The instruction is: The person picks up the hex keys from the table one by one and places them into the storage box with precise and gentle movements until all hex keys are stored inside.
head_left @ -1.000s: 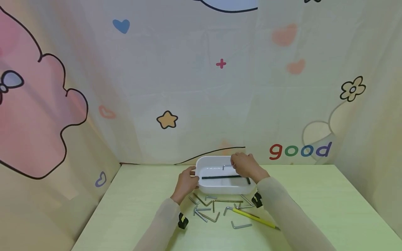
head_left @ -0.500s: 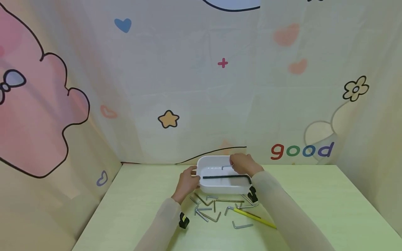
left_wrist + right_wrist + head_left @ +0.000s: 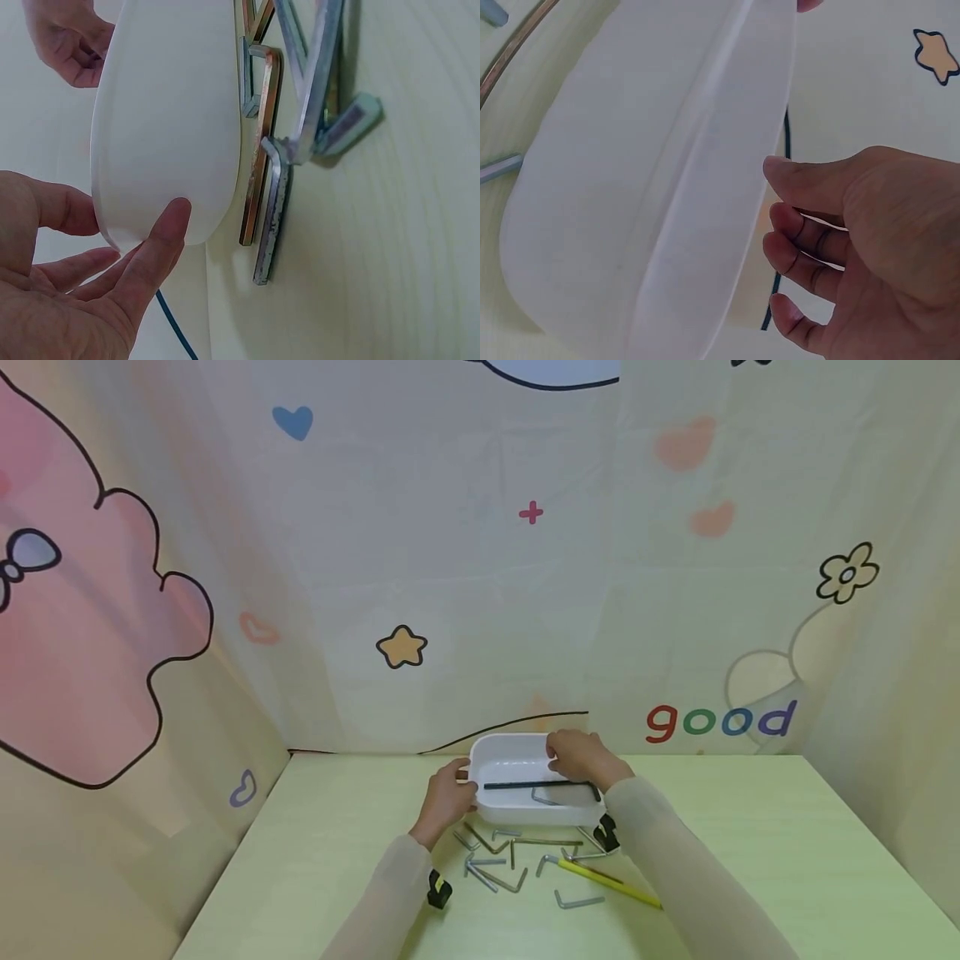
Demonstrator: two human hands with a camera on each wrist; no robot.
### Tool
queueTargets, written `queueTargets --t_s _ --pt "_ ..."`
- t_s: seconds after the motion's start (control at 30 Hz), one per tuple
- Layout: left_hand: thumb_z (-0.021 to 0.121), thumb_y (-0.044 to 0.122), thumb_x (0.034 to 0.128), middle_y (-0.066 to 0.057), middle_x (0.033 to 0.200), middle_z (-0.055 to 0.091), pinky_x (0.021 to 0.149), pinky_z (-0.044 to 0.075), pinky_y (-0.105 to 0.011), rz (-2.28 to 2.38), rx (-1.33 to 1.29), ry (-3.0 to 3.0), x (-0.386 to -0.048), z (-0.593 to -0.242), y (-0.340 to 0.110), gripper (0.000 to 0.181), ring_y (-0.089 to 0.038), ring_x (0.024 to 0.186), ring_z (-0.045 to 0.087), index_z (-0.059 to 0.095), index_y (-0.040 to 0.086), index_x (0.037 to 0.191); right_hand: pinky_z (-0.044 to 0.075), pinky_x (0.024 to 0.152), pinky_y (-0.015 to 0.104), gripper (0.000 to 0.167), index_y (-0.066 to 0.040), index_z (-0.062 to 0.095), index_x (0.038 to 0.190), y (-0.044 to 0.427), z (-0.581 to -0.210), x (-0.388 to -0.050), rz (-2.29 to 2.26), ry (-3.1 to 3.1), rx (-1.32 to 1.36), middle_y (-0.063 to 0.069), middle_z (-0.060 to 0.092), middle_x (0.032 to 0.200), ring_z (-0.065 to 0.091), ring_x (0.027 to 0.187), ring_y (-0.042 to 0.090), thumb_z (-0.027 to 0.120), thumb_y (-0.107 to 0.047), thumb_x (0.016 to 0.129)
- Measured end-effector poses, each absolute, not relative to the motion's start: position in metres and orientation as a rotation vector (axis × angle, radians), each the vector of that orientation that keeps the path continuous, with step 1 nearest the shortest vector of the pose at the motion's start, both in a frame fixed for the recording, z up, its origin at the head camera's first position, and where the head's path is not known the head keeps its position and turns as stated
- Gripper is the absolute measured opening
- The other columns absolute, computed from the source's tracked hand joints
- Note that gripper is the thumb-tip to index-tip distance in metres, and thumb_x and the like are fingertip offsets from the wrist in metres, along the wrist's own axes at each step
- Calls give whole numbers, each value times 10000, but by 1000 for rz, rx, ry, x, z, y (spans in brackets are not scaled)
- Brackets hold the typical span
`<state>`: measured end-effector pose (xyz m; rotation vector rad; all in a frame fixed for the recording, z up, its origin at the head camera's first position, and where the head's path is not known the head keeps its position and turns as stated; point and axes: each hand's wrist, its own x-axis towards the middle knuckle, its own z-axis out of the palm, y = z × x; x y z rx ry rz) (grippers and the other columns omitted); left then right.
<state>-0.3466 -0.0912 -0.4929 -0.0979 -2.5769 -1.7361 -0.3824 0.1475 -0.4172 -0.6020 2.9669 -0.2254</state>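
In the head view a white plastic tray (image 3: 510,815) stands at the back of the table. My left hand (image 3: 444,799) grips its left end, thumb against the outer wall in the left wrist view and fingers round the end. A long black hex key (image 3: 517,786) lies lengthwise inside the tray, with a thin silver hex key (image 3: 534,796) on its near side. Over the tray's back right rim is my right hand (image 3: 581,754). Its fingers are loosely bent with nothing between them in the right wrist view.
In front of the tray several loose silver and bronze hex keys lie scattered, among them a long bronze one (image 3: 547,841) and a silver one (image 3: 579,902). A yellow-sleeved hex key (image 3: 611,883) lies partly near the right sleeve. A printed curtain (image 3: 450,568) hangs behind the table.
My right hand has let go of the silver hex key, which now lies in the tray on the near side of the black one. The left hand keeps its grip on the tray.
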Motion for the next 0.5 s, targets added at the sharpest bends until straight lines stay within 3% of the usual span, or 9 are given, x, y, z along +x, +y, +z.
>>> queueTargets --t_s 0.5 --pt "539 46 858 -288 1193 634 616 618 -299 -1742 -105 -2555 -346 -495 -92 533 -302 887 710 501 -24 1384 440 951 615 182 -119 630 1034 134 -394 -339 -168 3093 -780 22 629 1023 587 1068 279 703 -226 907"
